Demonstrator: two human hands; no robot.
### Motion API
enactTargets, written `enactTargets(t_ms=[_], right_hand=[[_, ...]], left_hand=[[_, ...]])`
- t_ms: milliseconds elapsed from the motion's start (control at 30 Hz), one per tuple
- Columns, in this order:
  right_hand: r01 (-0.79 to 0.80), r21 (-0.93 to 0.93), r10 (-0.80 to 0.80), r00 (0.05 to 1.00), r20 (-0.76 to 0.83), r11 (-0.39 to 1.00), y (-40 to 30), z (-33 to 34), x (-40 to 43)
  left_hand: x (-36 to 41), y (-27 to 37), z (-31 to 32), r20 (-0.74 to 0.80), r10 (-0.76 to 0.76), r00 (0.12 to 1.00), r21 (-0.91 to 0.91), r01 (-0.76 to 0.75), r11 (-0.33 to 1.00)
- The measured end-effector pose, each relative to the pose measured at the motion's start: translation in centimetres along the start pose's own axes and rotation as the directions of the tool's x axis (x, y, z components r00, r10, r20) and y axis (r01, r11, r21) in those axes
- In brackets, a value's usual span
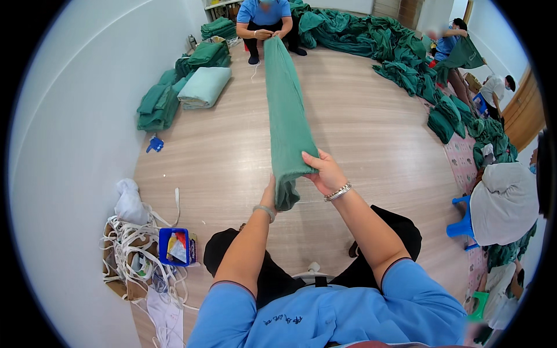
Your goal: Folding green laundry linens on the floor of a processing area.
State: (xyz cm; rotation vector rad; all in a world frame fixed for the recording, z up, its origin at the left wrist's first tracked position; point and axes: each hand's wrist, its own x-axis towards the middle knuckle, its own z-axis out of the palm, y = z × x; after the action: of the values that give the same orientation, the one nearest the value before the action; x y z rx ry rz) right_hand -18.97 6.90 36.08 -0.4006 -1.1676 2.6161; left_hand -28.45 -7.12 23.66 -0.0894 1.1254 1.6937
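A long green cloth (287, 108), folded lengthwise, stretches above the floor between me and a person in a blue shirt (264, 15), who squats opposite and pinches its far end with both hands. My right hand (324, 170) grips the near right corner, thumb on top. At the near left edge is my left hand (270, 193), its fingers mostly hidden by the cloth. The near end of the cloth folds over and hangs down between my hands.
Folded green cloths (159, 104) and a pale green folded stack (204, 87) lie left. White straps (135, 248) and a blue basket (174, 246) are lower left. Heaped green cloth (361, 37) lines the back and right, where several people sit or stand near a blue stool (461, 222).
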Motion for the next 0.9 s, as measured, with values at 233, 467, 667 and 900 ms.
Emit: enactTargets(t_ms=[233, 467, 667, 900], right_hand=[[0.123, -0.01, -0.123, 0.969, -0.215, 0.992, -0.6, -8.4, -0.3], [-0.465, -0.638, -0.184, 0.701, -0.689, 0.613, 9.1, -24.7, 0.8], [-0.528, -0.696, -0.11, 0.753, -0.648, 0.488, 7.5, -23.1, 0.8], [-0.008, -0.987, 0.172, 0.985, 0.02, 0.16, -0.8, -11.6, -0.3]], left_hand=[[0.7, 2.2, -3.3, -0.247, 0.243, 0.938, 0.022, -0.246, 0.969], [1.8, -1.4, -2.2, -0.362, 0.493, 0.791, 0.769, -0.046, 0.638], [0.5, -1.1, -2.6, -0.049, 0.279, 0.959, 0.997, 0.032, 0.067], [-2.9, -0.4, 3.3, 0.405, -0.063, 0.912, 0.906, -0.41, -0.108]])
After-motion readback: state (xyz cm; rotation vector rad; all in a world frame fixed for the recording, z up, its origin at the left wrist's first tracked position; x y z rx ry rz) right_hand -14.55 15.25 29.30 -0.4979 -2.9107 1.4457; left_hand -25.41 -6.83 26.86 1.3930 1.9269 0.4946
